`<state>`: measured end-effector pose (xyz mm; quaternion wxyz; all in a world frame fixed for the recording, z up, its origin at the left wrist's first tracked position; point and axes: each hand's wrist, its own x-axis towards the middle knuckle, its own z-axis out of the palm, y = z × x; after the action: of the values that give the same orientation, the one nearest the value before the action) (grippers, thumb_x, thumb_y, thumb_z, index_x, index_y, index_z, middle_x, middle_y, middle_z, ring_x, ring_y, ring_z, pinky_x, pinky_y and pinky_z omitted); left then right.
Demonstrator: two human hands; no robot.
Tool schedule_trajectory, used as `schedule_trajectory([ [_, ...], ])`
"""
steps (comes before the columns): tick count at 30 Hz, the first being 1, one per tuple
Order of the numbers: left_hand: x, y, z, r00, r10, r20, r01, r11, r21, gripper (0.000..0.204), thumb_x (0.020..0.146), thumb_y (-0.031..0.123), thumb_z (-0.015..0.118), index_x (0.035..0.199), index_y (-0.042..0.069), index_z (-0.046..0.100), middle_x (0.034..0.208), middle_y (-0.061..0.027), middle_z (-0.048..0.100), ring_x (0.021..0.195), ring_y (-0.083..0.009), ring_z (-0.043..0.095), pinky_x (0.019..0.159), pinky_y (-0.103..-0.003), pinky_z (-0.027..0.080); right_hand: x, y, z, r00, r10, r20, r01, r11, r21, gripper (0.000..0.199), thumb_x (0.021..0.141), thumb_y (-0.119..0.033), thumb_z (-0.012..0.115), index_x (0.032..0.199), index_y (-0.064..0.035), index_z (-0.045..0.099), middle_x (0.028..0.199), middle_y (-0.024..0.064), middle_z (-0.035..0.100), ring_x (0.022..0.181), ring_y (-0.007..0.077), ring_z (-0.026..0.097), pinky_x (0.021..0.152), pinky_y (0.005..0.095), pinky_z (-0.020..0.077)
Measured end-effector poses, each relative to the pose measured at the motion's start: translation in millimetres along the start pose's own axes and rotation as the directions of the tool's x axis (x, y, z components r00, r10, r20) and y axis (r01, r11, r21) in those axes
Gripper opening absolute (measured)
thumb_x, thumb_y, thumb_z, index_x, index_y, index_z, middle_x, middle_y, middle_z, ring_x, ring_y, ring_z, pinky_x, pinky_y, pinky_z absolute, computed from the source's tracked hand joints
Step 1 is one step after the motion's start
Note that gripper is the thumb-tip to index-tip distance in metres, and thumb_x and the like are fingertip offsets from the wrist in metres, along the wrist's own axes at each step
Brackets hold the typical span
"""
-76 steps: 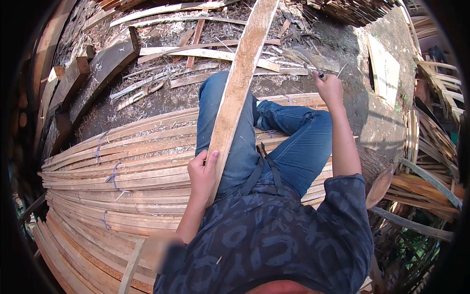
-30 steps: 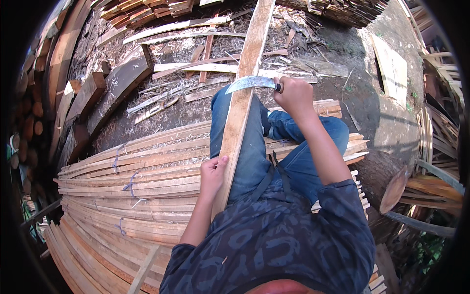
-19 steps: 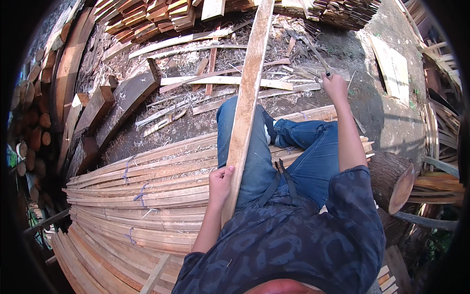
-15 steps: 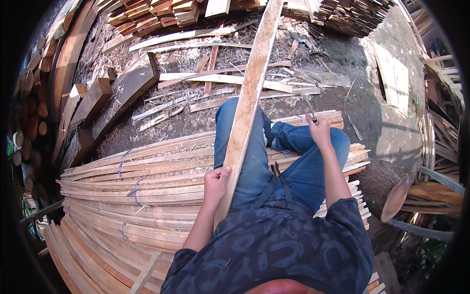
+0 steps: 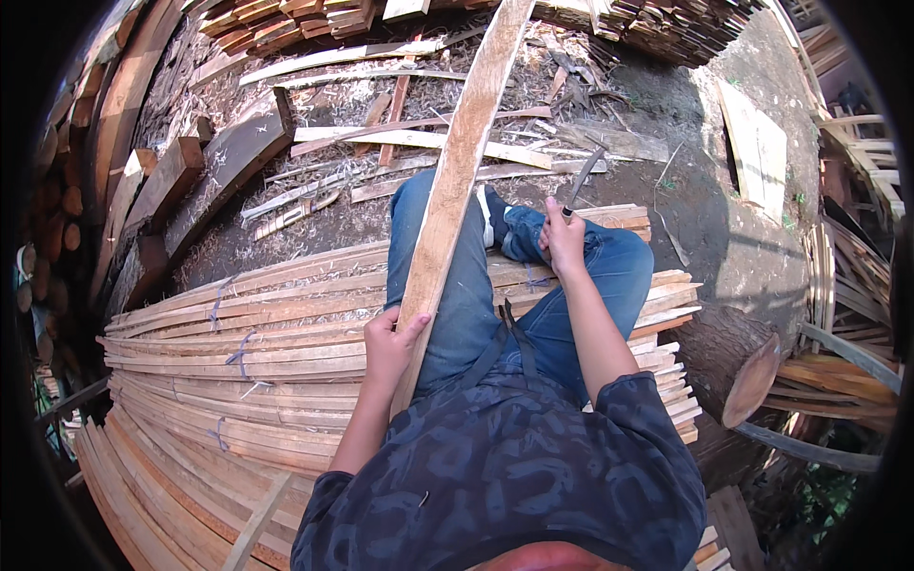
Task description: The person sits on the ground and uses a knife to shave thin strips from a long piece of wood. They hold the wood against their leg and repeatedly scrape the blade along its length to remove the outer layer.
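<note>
A long, rough wooden plank [image 5: 462, 147] slants across my left thigh, from my waist up past the far wood stack. My left hand [image 5: 392, 344] is closed round its near end, thumb on the upper face. Over my right knee, my right hand [image 5: 564, 240] grips the handle of a small sickle [image 5: 583, 176]. Its dark, curved blade points away from me and stands apart from the plank. My fingers cover most of the handle.
Tied bundles of wooden strips [image 5: 286, 357] lie beneath and left of me. Offcuts [image 5: 419, 141] and shavings litter the ground ahead. Heavy beams [image 5: 228, 167] lie at the left, stacked boards [image 5: 295, 24] at the far side, and a cut log [image 5: 747, 381] at the right.
My right hand has turned, so the sickle blade leans up to the right instead of up to the left. My left hand stays on the plank. The whole view has shifted slightly.
</note>
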<state>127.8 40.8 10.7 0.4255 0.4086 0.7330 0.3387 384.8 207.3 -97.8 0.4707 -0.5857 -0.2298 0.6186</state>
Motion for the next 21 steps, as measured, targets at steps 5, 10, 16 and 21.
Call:
schedule_trajectory([
  [5,-3,15,-8,0.999,0.034,-0.007,-0.033,0.991,0.133,0.037,0.081,0.030,0.079,0.083,-0.005,0.068,0.061,-0.0124,0.061,0.055,-0.0122,0.051,0.054,-0.031,0.042,-41,21,1,0.994,0.083,0.076,-0.087,0.995,0.057,0.023,0.101,-0.031,0.050,0.093,-0.0105,0.045,0.059,-0.0017,0.040,0.042,0.0073,0.040,0.036,0.0242,0.0332],
  [10,-10,48,-13,0.994,0.105,-0.036,-0.078,0.893,0.443,0.051,0.076,0.046,0.078,0.068,0.000,0.056,0.059,-0.0159,0.056,0.057,-0.0363,0.056,0.053,-0.041,0.043,-86,51,-31,0.996,0.094,-0.010,-0.094,0.995,0.029,0.017,0.103,-0.027,0.043,0.107,-0.0103,0.041,0.071,0.0034,0.047,0.045,0.0085,0.043,0.036,0.0232,0.0334],
  [16,-7,45,-11,0.947,0.319,0.043,-0.282,0.759,0.587,0.050,0.076,0.047,0.075,0.069,0.003,0.052,0.065,-0.0122,0.054,0.061,-0.0330,0.058,0.054,-0.042,0.044,-109,13,-51,0.988,-0.145,0.042,0.150,0.979,-0.139,0.014,0.103,-0.018,0.046,0.112,-0.0074,0.045,0.077,0.0036,0.050,0.048,0.0052,0.043,0.038,0.0188,0.0344],
  [21,-6,41,-10,0.950,0.305,0.059,-0.286,0.782,0.553,0.046,0.077,0.045,0.075,0.073,0.004,0.055,0.065,-0.0110,0.053,0.059,-0.0318,0.058,0.053,-0.041,0.044,-105,-39,-43,0.873,-0.454,0.178,0.487,0.827,-0.281,0.020,0.099,-0.009,0.054,0.117,-0.0029,0.047,0.083,0.0046,0.055,0.054,0.0043,0.044,0.045,0.0177,0.0355],
])
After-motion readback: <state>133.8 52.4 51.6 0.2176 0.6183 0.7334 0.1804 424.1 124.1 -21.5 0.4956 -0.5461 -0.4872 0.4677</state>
